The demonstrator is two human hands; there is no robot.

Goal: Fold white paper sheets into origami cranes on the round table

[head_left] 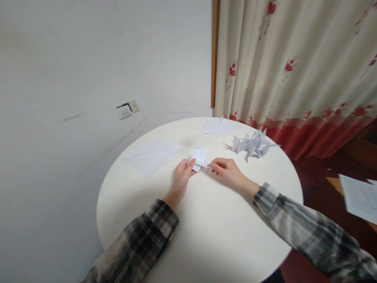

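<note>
A white folded paper crane [201, 156] is held over the middle of the round white table [206, 232]. My left hand [183, 175] grips its body from the left, thumb on top. At its right end, the fingertips of my right hand [225, 169] pinch a narrow pointed tip of the paper; the other fingers are curled. A creased white paper sheet [153, 155] lies flat to the left of my left hand. Beyond my right hand stands a cluster of several finished paper cranes [253, 144].
More flat white paper [219, 126] rests near the table's far edge, with a small folded piece [222, 118] at its back. A wall with a socket [124, 112] is at left. Behind the table hangs a flowered curtain [265, 78]. Written sheets [359, 198] lie lower right.
</note>
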